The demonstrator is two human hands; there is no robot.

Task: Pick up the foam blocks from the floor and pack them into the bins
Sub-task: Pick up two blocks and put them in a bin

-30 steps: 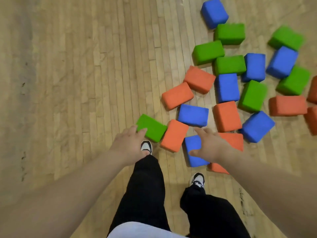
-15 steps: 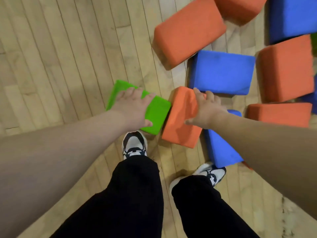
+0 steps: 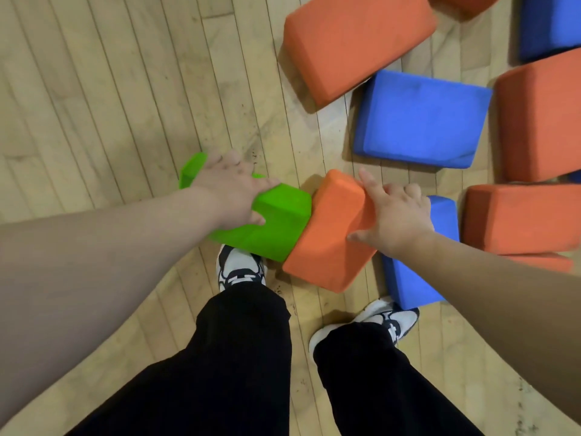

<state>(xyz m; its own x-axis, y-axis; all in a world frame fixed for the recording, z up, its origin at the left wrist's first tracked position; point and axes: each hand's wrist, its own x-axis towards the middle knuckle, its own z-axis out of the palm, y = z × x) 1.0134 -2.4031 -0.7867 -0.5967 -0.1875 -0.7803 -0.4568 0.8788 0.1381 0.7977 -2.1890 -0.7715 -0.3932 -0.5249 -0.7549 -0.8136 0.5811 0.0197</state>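
The green block (image 3: 276,228) is a rectangular foam brick with a matte, faintly fuzzy skin and softly rounded edges. Judge it light, compressible and non-slip, and take it across the short width with thumb opposing fingers. The left grip (image 3: 229,190) is clamped on it in this way, low over the plank floor (image 3: 110,105). The orange block (image 3: 327,234) touches the green block's right end and is clamped in the right grip (image 3: 396,218). A blue block (image 3: 421,118) lies beyond and to the right of the green block.

1 o'clock: far blue block (image 3: 550,23) cut by top and right edges | 12–1: top orange block (image 3: 462,0) nearly all cropped | 3: right orange block (image 3: 540,118) cut by the edge | 4: near blue block (image 3: 408,284) partly under right hand (image 3: 399,218) | 9: green block (image 3: 279,228) middle covered by left hand (image 3: 229,190)
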